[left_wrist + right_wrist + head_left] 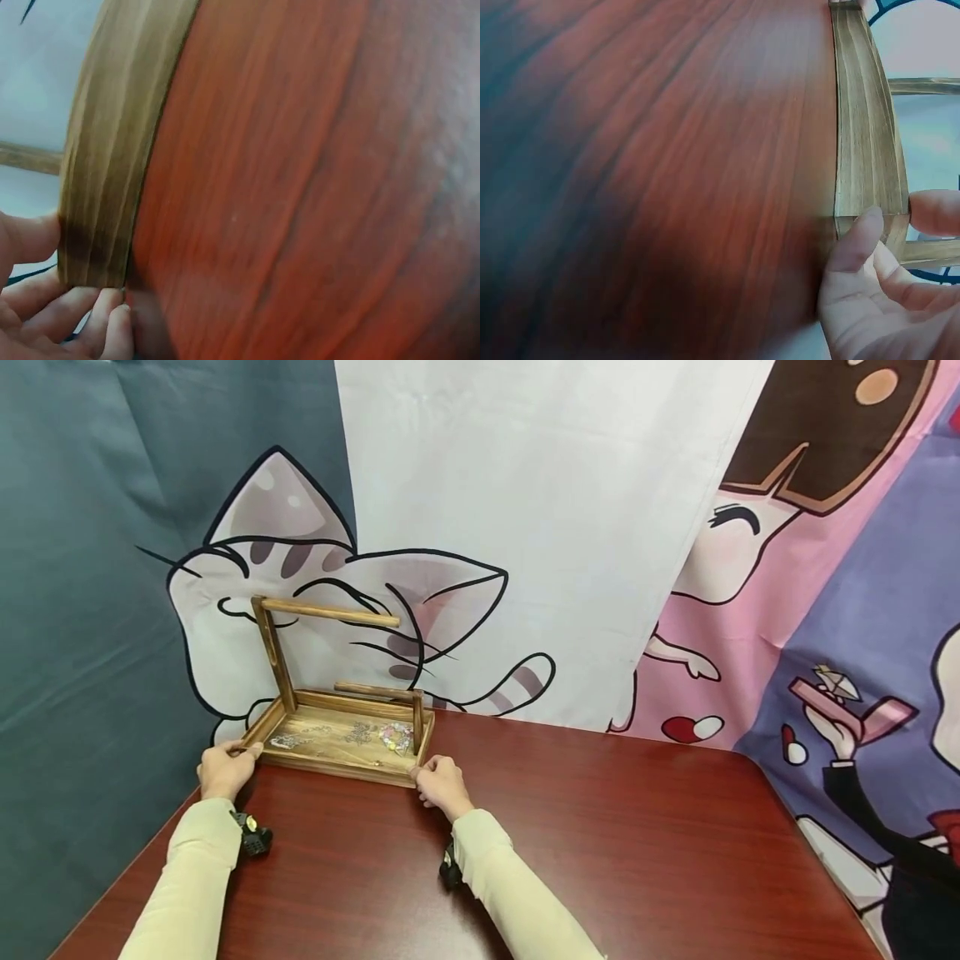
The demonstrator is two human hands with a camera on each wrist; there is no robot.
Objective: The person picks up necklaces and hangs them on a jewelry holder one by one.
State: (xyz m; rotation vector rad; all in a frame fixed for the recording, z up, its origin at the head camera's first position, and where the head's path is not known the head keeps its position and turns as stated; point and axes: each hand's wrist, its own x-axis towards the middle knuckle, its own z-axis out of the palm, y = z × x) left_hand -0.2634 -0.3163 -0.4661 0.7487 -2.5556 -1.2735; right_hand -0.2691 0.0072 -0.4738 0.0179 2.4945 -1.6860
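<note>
Squarely, at the far left of the reddish-brown table point(600, 827) sits a shallow wooden tray point(336, 768), brown with streaky grain, its tall left post point(276, 652) carrying a long upper bar point(330, 612) and its short right post point(418, 727) a lower bar point(375, 691). The left hand point(226, 772) grips its near left corner and the right hand point(442, 787) pinches the near right one. Inside lie silvery pieces point(287, 742), too small to identify, and a multicoloured beaded piece point(396, 737) near the short post.
</note>
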